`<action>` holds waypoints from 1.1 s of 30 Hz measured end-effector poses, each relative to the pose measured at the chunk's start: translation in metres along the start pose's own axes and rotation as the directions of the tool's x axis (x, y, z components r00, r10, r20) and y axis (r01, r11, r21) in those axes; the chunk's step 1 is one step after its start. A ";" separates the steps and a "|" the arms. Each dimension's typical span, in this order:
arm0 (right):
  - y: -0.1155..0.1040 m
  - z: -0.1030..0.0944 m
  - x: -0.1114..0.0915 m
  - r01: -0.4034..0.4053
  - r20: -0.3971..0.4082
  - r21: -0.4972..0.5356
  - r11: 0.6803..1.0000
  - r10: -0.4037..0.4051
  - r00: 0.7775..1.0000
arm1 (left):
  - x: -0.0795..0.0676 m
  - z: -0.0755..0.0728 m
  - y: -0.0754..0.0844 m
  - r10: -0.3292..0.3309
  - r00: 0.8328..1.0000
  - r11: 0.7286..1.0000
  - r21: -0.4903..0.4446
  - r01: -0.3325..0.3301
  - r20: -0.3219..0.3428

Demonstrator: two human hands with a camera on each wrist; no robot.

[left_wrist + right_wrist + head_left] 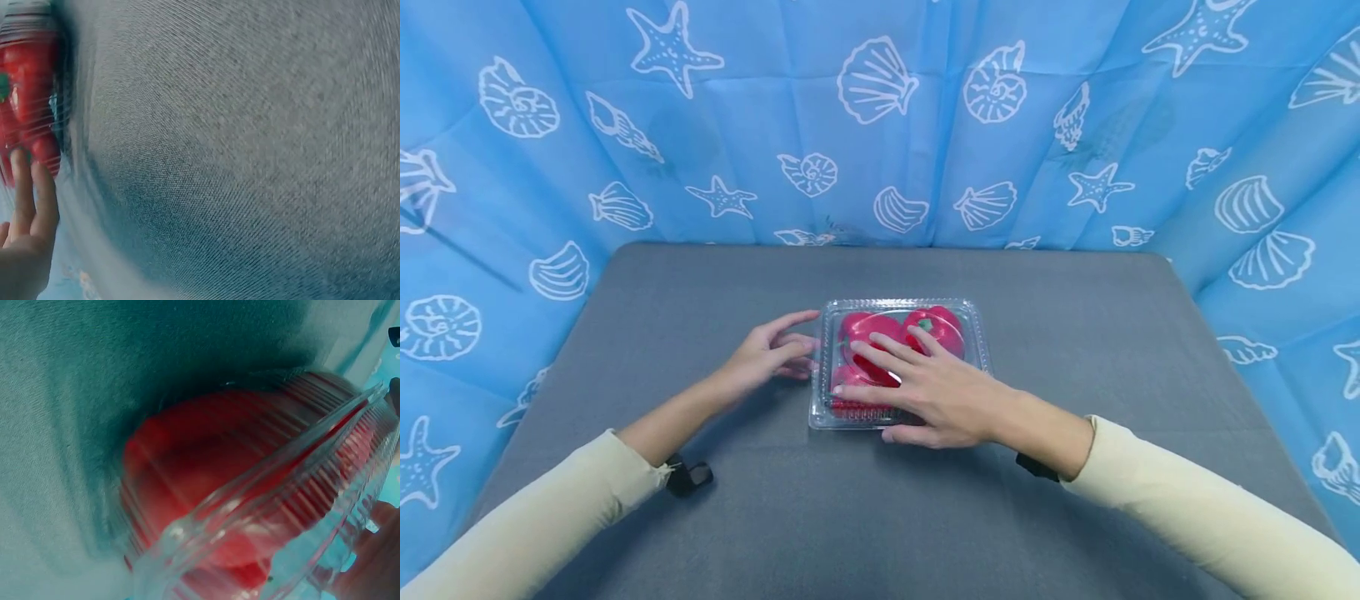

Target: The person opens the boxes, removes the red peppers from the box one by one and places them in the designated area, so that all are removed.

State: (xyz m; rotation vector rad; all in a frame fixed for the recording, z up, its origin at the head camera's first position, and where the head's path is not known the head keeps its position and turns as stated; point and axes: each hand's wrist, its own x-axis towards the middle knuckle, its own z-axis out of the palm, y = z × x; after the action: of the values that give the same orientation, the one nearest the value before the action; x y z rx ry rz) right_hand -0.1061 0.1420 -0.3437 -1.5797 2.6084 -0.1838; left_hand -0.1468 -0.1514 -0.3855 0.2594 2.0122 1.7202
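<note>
A clear plastic clamshell box [848, 422] stands on the grey table with its lid down. Inside it are several red bell peppers [951, 333], one with its green stem showing through the lid. My right hand [936, 396] lies across the top with its fingers spread, covering part of the peppers from the head view. At the box's left side is my left hand [767, 358], fingers loosely extended and fingertips right at the wall. From the right wrist, the ribbed lid rim [250, 481] shows close up, with the right hand [372, 559] against the lid.
The grey cloth-covered table [737, 283] runs back to a blue curtain [737, 142] with white shells and starfish. More curtain hangs at the left and right. A black wrist strap [688, 477] sits under the left sleeve.
</note>
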 end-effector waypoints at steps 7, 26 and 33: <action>-0.005 0.005 0.007 0.105 -0.034 -0.038 0.994 -0.106 0.994 | -0.004 -0.005 -0.001 -0.119 0.991 0.971 -0.202 0.128 0.056; -0.017 0.003 0.025 0.135 -0.046 -0.197 0.971 -0.147 0.988 | -0.010 0.000 -0.014 -0.132 0.982 0.958 -0.237 0.162 0.137; -0.020 0.006 0.030 0.140 -0.082 -0.272 0.952 -0.167 0.982 | -0.011 0.000 -0.015 -0.123 0.978 0.960 -0.231 0.160 0.169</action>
State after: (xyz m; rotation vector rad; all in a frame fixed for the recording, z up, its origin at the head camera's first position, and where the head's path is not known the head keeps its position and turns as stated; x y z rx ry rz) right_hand -0.1014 0.1062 -0.3472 -1.9108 2.6801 0.0807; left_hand -0.1348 -0.1589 -0.3979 0.1545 1.6505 1.7769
